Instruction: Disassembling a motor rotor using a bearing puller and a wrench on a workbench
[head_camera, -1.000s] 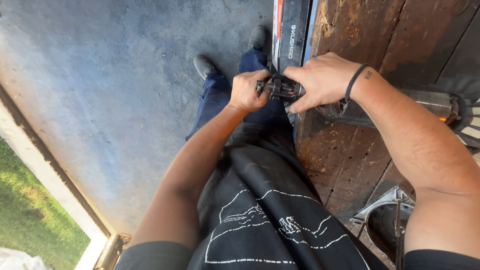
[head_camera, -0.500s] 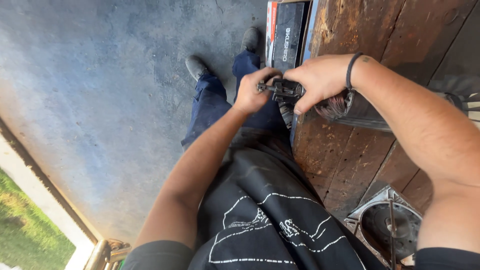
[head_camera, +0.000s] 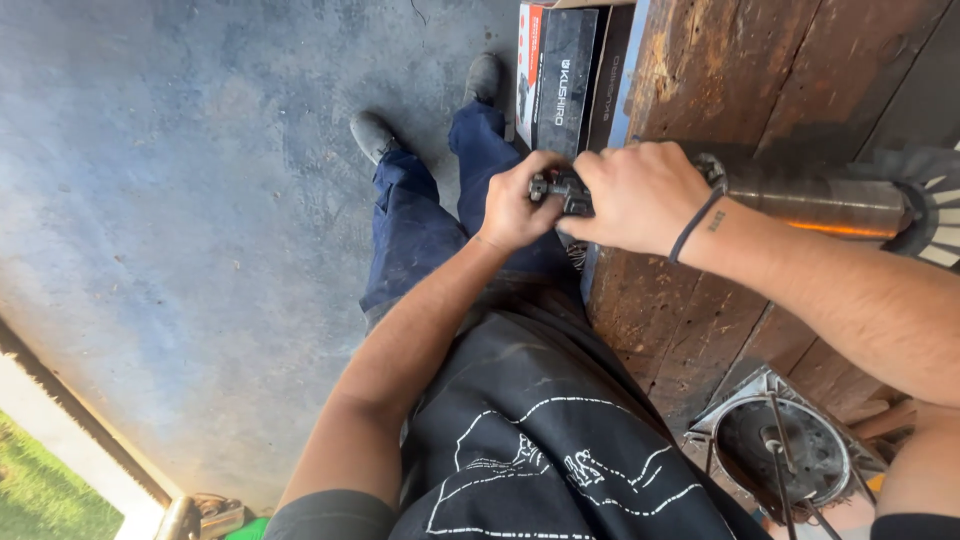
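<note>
- I see even, soft daylight, brightest over the grass (head_camera: 50, 490) at lower left (nearly washed out).
- A warm glare streak runs along the metal cylinder (head_camera: 820, 205).
- Edges bend slightly; focus stays sharp.

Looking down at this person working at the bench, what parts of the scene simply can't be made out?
- Head view: the small dark part is mostly covered by the left hand and right hand, so its kind is unclear.
- Metal cylinder: its near end is behind the right hand, its far end cut by the picture's edge.
- Round metal piece: cut off by the bottom edge.
</note>
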